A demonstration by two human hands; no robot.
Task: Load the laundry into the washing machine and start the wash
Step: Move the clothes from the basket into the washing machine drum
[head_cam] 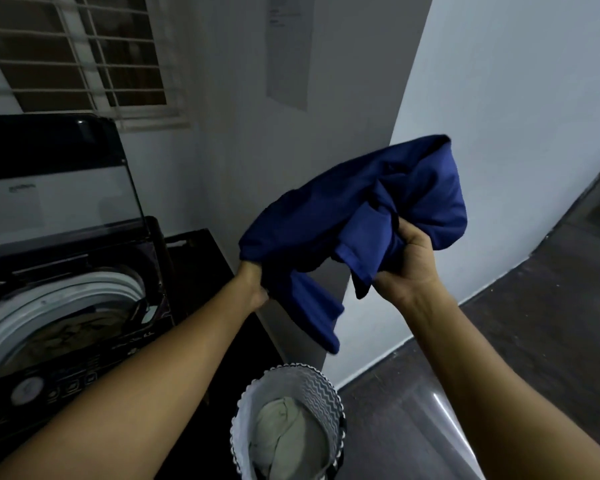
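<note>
A dark blue garment (354, 202) hangs bunched in the air between both my hands, above the laundry basket (321, 386). My left hand (253, 285) grips its lower left edge, with the fingers hidden in the cloth. My right hand (409, 261) holds a fold on the right side. The basket has a zigzag-patterned wall and holds a pale garment (284, 431). At the left stands a top-loading washing machine (125, 344) with its lid (56, 188) raised. Some cloth lies inside the drum (59, 337).
A control panel with a dial (25, 391) and buttons runs along the washer's front. A grey wall corner (291, 168) stands right behind the garment. A barred window (77, 53) is above the machine. Dark floor (534, 323) stretches to the right.
</note>
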